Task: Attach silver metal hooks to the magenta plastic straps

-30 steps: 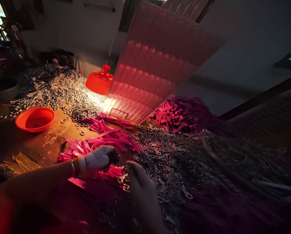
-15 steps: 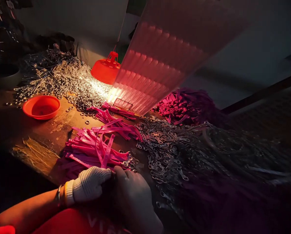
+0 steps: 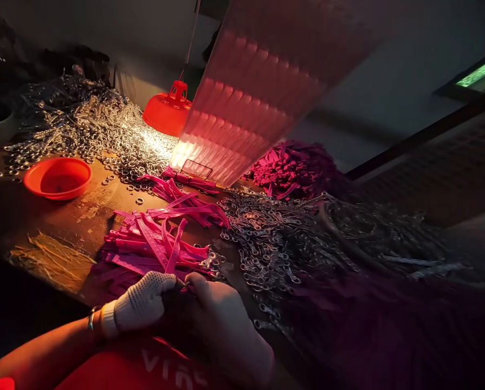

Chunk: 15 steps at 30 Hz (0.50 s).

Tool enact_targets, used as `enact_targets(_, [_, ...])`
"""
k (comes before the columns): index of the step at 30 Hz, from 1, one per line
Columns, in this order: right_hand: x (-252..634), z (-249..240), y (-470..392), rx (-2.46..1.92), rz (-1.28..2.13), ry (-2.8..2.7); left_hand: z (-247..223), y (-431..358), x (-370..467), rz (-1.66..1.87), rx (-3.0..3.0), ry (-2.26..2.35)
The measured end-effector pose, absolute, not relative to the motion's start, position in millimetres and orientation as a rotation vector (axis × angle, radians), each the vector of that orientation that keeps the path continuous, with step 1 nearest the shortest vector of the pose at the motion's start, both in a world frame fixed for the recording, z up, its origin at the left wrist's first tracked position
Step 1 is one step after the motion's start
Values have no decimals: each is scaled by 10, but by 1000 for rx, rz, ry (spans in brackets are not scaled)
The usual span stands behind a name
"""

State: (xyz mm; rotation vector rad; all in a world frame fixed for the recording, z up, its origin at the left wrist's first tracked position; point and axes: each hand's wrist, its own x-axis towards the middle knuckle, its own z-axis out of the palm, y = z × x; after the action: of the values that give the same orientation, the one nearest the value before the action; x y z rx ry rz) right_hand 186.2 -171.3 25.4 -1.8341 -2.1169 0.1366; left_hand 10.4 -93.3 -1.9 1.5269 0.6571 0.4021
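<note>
My left hand, in a white dotted glove, is closed in a pinch. Bare, my right hand is closed close beside it, thumb and fingers pressed together. Between the fingertips is a small dark bit with a pinkish end, seemingly part of a pink strap that rises behind the gloved fingers; shadow hides the detail. Just beyond my hands, a heap of pink straps lies on the table, with metal clasps at its right end.
Metal hooks with rings spread to the right; more metal pieces pile at the back left. A red bowl stands left. A red lamp hangs beside a translucent sheet. Behind lies another pink heap.
The view has swung slightly right, so the table things sit further left. My hands stay together; a slightly wider gap now shows the small piece between the fingertips.
</note>
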Motion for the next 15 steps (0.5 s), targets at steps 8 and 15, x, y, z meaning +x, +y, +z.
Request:
enact_targets(8, [1904,521,-1675,-1717,812,-1827,66,-900,107,418,1658,666])
enact_targets(15, [1885,422,-1636,-1759,472,-2037,49,-799,86,351,1804,749])
